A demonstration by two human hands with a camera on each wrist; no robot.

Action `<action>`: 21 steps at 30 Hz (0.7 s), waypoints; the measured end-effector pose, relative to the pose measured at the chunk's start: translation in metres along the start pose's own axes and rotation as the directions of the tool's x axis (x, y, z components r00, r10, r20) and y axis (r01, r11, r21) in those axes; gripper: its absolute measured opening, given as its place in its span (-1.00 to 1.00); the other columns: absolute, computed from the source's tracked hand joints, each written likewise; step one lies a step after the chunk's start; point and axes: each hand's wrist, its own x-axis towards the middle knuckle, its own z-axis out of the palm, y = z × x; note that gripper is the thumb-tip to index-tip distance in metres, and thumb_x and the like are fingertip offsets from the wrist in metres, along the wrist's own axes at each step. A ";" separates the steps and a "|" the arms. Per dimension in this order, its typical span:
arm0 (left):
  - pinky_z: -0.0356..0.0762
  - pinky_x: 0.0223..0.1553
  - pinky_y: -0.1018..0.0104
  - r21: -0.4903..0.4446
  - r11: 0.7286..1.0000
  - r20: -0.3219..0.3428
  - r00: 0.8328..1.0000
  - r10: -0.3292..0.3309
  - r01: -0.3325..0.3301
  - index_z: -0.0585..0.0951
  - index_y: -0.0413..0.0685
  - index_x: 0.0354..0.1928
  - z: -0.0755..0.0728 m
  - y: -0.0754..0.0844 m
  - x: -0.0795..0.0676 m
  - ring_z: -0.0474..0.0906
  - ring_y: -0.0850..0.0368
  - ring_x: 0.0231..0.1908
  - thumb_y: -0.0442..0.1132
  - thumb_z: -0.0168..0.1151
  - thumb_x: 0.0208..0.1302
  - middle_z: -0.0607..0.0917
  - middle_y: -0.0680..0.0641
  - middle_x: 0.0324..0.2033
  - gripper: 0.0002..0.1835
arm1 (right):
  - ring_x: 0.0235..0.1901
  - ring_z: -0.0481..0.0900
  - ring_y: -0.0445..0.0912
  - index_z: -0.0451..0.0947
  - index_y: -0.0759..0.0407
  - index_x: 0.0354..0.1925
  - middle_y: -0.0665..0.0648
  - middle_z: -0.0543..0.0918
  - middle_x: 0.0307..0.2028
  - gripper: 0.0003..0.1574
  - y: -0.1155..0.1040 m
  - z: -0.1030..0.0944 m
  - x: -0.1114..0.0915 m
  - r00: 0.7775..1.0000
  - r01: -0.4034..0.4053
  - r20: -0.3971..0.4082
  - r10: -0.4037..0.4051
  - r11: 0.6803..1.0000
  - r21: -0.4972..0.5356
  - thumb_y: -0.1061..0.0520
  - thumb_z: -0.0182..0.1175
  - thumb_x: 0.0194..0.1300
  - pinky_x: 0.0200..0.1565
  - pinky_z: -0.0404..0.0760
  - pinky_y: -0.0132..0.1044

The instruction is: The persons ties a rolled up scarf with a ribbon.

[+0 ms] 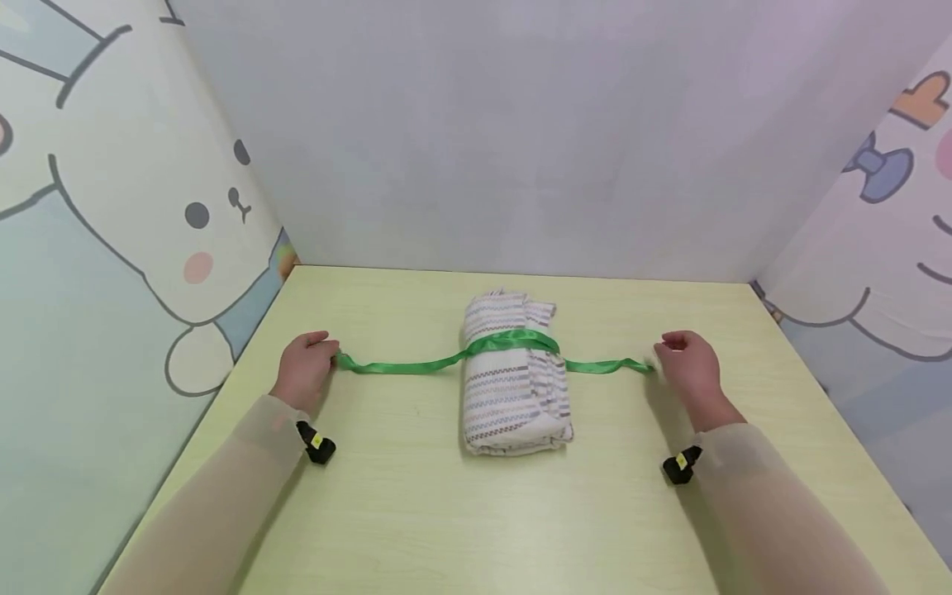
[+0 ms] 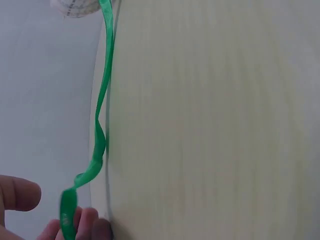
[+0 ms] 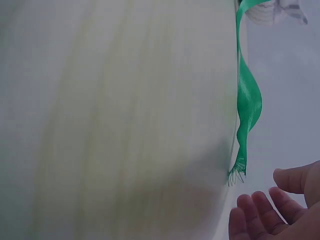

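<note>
A rolled or folded striped cloth [image 1: 498, 397] lies on the table with a green ribbon [image 1: 405, 368] passing round its middle. The ribbon's two ends stretch out to either side. At the left end is my left hand [image 1: 305, 368]; in the left wrist view the ribbon end [image 2: 68, 212] lies against the fingers [image 2: 87, 222], while the thumb stands apart from it. My right hand [image 1: 690, 368] is beside the other end, its fingers loosely bent with nothing between them. The frayed right end [image 3: 239, 167] shows just short of those fingertips [image 3: 245, 202] in the right wrist view.
The pale wood-look table [image 1: 513, 521] carries the bundle near its middle. A plain pale wall [image 1: 476, 140] rises behind it, and cartoon-printed panels [image 1: 134, 207] flank both sides. Each sleeve cuff has a small black camera [image 1: 318, 446] strapped on.
</note>
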 end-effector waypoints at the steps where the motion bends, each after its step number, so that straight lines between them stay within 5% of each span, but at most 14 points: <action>1: 0.48 0.22 0.23 0.046 0.999 -0.008 1.000 0.021 -0.021 0.18 -0.24 0.56 -0.001 0.002 -0.001 0.43 -0.07 0.29 -0.22 0.01 0.57 0.44 -0.27 0.38 -0.38 | 0.17 0.47 0.24 0.35 0.39 0.38 0.41 0.46 0.25 -0.41 -0.003 -0.001 -0.001 0.999 0.035 0.003 -0.035 0.998 -0.051 0.04 0.03 0.60 0.08 0.54 0.02; 6: 0.25 0.41 -0.06 0.157 0.980 -0.007 0.992 0.129 -0.126 0.08 -0.20 0.59 0.002 0.018 -0.007 0.15 -0.20 0.48 -0.18 0.01 0.54 0.22 -0.27 0.50 -0.30 | 0.25 0.39 0.35 0.37 0.43 0.36 0.47 0.43 0.29 -0.39 -0.024 0.003 -0.007 0.978 0.206 0.056 -0.199 0.965 -0.162 0.02 0.04 0.58 0.20 0.43 0.24; 9: 0.17 0.44 -0.13 0.206 0.951 0.025 0.972 0.232 -0.232 0.11 -0.18 0.59 0.013 0.030 -0.011 0.09 -0.20 0.50 -0.15 0.03 0.53 0.19 -0.25 0.52 -0.31 | 0.26 0.40 0.33 0.39 0.41 0.35 0.44 0.46 0.27 -0.38 -0.039 0.012 -0.010 0.955 0.288 0.115 -0.272 0.944 -0.162 -0.03 0.05 0.58 0.21 0.43 0.25; 15: 0.29 0.38 -0.10 0.260 0.842 0.258 0.874 0.411 -0.472 0.30 -0.20 0.49 0.053 0.053 -0.028 0.32 -0.21 0.37 -0.14 0.11 0.55 0.40 -0.23 0.38 -0.42 | 0.22 0.47 0.23 0.43 0.29 0.32 0.31 0.55 0.19 -0.39 -0.072 0.036 -0.017 0.902 0.377 0.262 -0.342 0.922 -0.093 -0.13 0.08 0.59 0.19 0.48 0.19; 21: 0.43 0.28 0.04 0.270 0.794 0.450 0.801 0.395 -0.544 0.45 -0.15 0.36 0.093 0.071 -0.041 0.48 -0.05 0.22 -0.13 0.17 0.54 0.56 -0.12 0.20 -0.54 | 0.16 0.52 0.13 0.51 0.18 0.25 0.20 0.60 0.12 -0.47 -0.105 0.057 -0.026 0.857 0.417 0.352 -0.376 0.908 -0.044 -0.14 0.16 0.55 0.15 0.52 0.13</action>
